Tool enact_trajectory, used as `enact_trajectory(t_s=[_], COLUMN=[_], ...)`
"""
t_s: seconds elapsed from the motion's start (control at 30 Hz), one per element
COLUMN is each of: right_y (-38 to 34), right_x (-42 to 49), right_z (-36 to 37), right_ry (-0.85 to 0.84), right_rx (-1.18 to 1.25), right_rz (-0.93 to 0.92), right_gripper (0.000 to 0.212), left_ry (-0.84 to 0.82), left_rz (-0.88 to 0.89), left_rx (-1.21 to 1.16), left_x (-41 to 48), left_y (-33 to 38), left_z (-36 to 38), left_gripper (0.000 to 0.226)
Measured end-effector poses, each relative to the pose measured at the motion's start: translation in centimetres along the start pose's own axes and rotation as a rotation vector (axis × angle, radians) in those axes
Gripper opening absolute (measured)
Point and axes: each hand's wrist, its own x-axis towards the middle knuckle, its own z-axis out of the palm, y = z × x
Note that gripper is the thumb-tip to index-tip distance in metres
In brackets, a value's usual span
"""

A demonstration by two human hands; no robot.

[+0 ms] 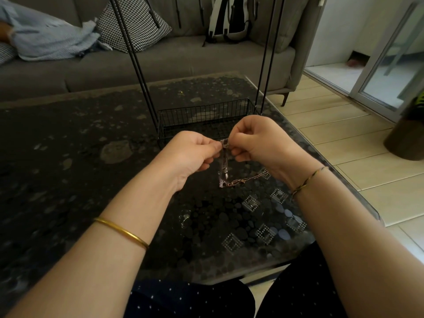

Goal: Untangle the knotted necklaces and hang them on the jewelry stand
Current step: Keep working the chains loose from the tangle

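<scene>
A dark, pebble-patterned glass table [68,138] fills the foreground. Beyond its far edge stands a grey sofa [160,63] bearing a houndstooth cushion [135,24], a striped blue cloth [50,40] and a black-and-white backpack [229,17]. Past its right edge are pale floor tiles [344,134] and a dark plant pot [406,138].

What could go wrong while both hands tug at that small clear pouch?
The left hand and right hand pinch the small clear plastic pouch at its top; a sharp pull may jerk the rose-gold chain trailing from its bottom and tighten knots. Freed, the chain could slip onto the dark pebble-patterned glass table and be hard to spot.
</scene>
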Motion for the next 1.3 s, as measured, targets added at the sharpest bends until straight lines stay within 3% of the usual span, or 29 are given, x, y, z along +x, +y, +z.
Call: enact_trajectory(t_s=[0.27, 0.57, 0.73, 0.9, 1.07, 1.3], right_y=[0.04, 0.03, -0.23, -0.08, -0.01, -0.13], right_x=[-0.11, -0.22, -0.29, -0.22, -0.19, -0.31], right_z=[-0.04, 0.16, 0.06, -0.04, 0.01, -0.05], right_ry=[-0.034, 0.071, -0.048, 0.049, 0.035, -0.023], right_rx=[-0.076, -0.076, -0.114, -0.018, 0.008, -0.135], right_rz=[0.032, 0.002, 0.068, 0.065, 0.075, 0.055], right_gripper=[0.011, 0.013, 0.012, 0.011, 0.01, 0.01], left_ry=[0.158, 0.059, 0.118, 0.019, -0.047, -0.001], left_rz=[0.219, 0.08, 0.029, -0.008, -0.032, -0.117], left_rx=[0.193, 0.08, -0.057, -0.048, -0.018, -0.258], left_x=[-0.11, -0.15, 0.05, 0.05, -0.15, -0.02], left_y=[0.1, 0.54, 0.33, 0.44, 0.54, 0.6], left_z=[0.51, 0.42, 0.44, 0.3, 0.03, -0.26], left_gripper=[0.01, 0.009, 0.012, 0.012, 0.014, 0.017])
